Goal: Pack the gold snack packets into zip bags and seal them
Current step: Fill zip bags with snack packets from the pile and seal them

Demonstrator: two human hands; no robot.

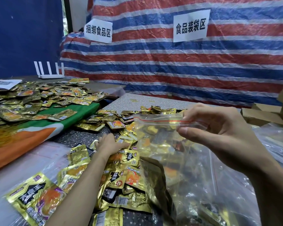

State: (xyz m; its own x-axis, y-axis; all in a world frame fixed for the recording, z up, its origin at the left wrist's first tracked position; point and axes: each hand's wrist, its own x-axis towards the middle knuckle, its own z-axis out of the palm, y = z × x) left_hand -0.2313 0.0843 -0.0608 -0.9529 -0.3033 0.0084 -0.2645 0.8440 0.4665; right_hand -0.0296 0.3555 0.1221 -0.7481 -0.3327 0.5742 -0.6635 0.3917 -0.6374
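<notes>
Filling is the step in hand, I judge. The right hand (pixel 222 132) pinches the clear zip bag (pixel 153 128) at its red-lined mouth, above the counter (pixel 82 137). The left hand (pixel 110 144) lies on the heaped gold packets (pixel 132 158), grip unclear. Next, packets must go into the bag.

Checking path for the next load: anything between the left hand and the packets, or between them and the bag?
Nothing visible. Left hand rests on the packets; the bag hangs just right of it, pinched at its zip by the right hand. Cannot tell if the zip is open.
</notes>
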